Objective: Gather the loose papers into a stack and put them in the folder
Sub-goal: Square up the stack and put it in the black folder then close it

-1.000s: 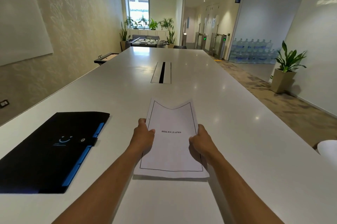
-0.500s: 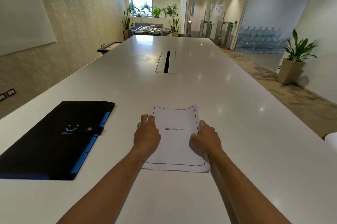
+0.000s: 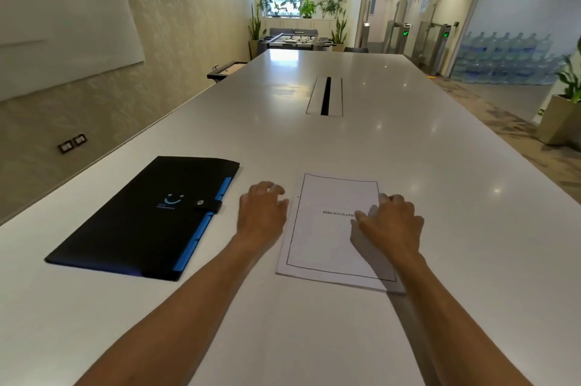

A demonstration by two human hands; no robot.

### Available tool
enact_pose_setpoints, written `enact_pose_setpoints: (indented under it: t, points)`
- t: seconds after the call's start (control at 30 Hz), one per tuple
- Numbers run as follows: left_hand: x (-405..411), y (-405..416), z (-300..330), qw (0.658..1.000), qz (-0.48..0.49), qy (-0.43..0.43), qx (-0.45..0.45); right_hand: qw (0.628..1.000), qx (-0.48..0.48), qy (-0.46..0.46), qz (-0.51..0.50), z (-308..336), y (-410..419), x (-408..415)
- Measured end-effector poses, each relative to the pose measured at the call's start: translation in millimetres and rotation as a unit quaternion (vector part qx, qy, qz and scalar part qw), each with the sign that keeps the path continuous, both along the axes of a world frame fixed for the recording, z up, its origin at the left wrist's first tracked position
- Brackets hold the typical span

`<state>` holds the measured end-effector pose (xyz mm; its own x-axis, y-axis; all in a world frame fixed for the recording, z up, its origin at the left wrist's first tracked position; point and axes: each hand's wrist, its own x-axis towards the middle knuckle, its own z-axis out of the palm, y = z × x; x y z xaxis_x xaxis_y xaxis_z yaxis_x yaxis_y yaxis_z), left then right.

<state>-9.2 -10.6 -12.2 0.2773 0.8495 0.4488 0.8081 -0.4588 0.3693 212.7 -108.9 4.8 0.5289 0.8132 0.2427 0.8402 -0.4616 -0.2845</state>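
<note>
A stack of white papers lies flat on the white table, its top sheet bordered and headed "BIBLIOGRAPHY". My right hand hovers over or rests on the stack's right edge, fingers spread, gripping nothing. My left hand is off the papers, just left of the stack above the table, fingers loosely curled and empty. A black folder with blue tabs and a snap strap lies closed to the left of my left hand.
A cable slot is set into the table's middle further away. The left table edge runs near the wall. A potted plant stands on the floor at right.
The papers, held lifted in both hands a second ago, now lie flat on the table. My left hand has left the stack and moved left toward the folder. The view has tilted down.
</note>
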Motion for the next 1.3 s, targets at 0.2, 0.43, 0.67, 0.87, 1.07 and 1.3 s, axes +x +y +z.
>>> enact_pose_setpoints:
  t: [0.2,0.43,0.67,0.87,1.07,1.3]
  points:
    - [-77.1,36.5,16.2,0.994,0.080,0.074,-0.011,0.992,0.057,0.001,0.111,5.4,25.8,-54.9]
    - [-166.3,60.6,1.2,0.975,0.149,0.058,-0.153,0.973,0.048,0.012,0.226,-1.3,56.2,-121.0]
    - [-145.6,48.9,-19.5,0.972,0.167,0.040,-0.163,0.940,0.028,0.028,0.339,-10.0,74.6,-161.5]
    - [-96.8,35.0,-18.2,0.978,0.126,0.007,-0.166,0.933,0.029,0.012,0.359,-10.4,86.4,-163.6]
    - [-59.9,23.1,-16.8,0.975,0.084,-0.046,-0.199,0.932,0.029,0.028,0.359,-8.7,99.5,-157.0]
    - [-77.5,28.2,-3.6,0.991,0.045,-0.015,-0.124,0.940,0.010,0.001,0.340,-16.5,111.3,-162.3]
